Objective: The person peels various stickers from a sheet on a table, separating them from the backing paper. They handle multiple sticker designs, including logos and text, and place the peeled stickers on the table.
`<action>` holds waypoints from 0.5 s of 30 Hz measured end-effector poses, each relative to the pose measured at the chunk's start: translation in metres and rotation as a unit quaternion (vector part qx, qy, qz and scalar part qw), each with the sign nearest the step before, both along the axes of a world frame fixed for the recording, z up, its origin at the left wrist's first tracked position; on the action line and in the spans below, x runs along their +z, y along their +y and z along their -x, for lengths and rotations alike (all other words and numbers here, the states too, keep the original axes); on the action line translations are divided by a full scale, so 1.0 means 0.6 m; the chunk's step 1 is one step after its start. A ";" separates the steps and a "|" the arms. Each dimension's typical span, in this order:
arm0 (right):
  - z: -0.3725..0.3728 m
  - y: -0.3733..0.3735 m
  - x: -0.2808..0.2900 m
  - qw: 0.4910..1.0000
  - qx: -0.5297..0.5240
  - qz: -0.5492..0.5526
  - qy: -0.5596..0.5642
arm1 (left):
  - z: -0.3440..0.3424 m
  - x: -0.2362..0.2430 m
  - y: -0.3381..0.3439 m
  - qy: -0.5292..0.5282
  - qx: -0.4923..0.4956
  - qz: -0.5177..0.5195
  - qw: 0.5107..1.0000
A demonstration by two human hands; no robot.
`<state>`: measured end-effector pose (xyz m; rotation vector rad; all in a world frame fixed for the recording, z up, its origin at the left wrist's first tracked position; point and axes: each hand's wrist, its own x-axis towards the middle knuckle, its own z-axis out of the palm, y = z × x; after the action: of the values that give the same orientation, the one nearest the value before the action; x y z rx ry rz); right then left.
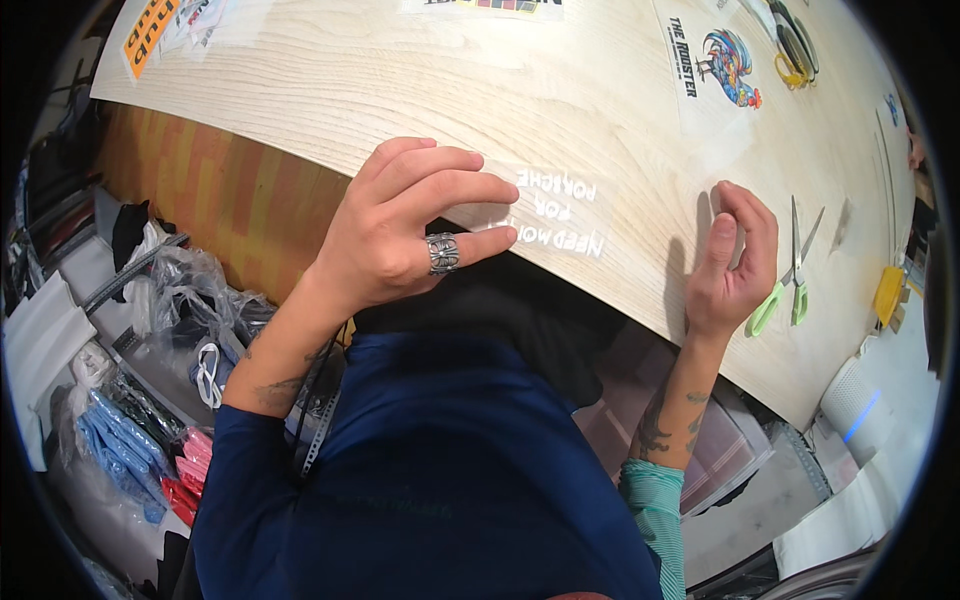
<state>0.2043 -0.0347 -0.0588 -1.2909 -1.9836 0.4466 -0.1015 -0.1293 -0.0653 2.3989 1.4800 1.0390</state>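
My left hand (400, 230), with a large silver ring, has its fingers spread and fingertips on a clear sheet with white lettering (550, 208) at the table's near edge; its thumb is hidden. My right hand (732, 260) is to the right of that sheet on the light wooden table (420, 75), loosely curled and open, holding nothing. Scissors with light green handles (799, 303) lie just right of it.
A colourful rooster print (728, 70) and yellow-handled shears (795, 55) lie farther back. An orange printed sticker (150, 30) is at the far left. Bagged folded fabric (125, 440) fills the lower left. A yellow object (888, 295) sits by the right edge.
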 end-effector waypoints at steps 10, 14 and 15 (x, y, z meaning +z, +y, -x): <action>-0.312 0.100 0.050 0.891 -0.399 -0.041 -0.212 | -0.004 0.010 -0.002 -0.084 0.029 -0.003 0.996; -0.600 0.129 0.021 0.849 -0.479 0.018 -0.223 | -0.004 -0.002 0.038 -0.122 0.018 0.003 0.992; -0.647 0.121 -0.018 0.867 -0.442 0.011 -0.232 | -0.007 -0.003 0.047 -0.127 0.023 -0.011 0.992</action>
<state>0.5925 0.0382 -0.0694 -2.2813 -1.4697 -0.3236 -0.0971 -0.1011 -0.0670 2.1573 1.4465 1.3203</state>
